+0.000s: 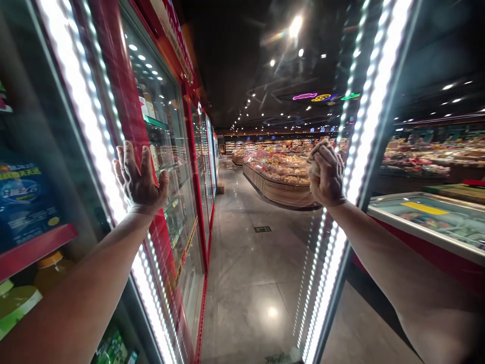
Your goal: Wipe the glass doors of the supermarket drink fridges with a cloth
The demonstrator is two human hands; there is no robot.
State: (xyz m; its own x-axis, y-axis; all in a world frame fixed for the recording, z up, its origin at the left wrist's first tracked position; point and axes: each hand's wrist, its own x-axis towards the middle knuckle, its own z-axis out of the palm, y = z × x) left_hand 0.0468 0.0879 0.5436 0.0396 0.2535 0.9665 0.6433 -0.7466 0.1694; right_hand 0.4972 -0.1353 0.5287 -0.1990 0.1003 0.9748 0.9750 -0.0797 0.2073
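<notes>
1. Nearest to us, below our left forearm, bottles with green and orange caps (15, 303) stand on a cooler shelf behind a red rail.
2. Our left hand (140, 177) is open, with the fingers spread, and the palm lies flat on the lit strip (94, 131) of the cooler frame. It holds nothing. We judge that it is placed so to steady the body.
3. Just beside this hand, on its far side, is the red post (125, 101) of the next cooler door.
4. Our right hand (328, 177) is closed tightly around a cloth (314, 154). The cloth is pale and crumpled into a small ball. Only a part of it shows, above the knuckles.
5. This fist is raised to the lit edge of a glass door (364, 126). The cloth seems bunched so that it can press there. We cannot tell if it touches the glass.
6. Beyond the fist, seen past the door, is a chest freezer (428, 217).
7. Between both hands the grey floor (250, 263) runs far away to a display island (284, 177).
</notes>
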